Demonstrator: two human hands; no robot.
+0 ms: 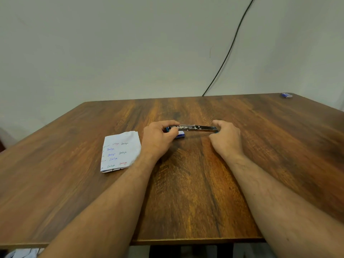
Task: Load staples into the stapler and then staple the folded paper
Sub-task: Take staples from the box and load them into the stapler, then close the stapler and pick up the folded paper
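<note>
On the brown wood-grain desk, the folded white paper with coloured handwriting lies flat just left of the left hand; light, limp, best pinned down. Both hands grasp the long metal stapler opened out flat: left fingers curl round its blue end, the right hand pinches the other. It looks rigid, slick, hinged. A small blue-and-white box sits beside the left fingers.
</note>
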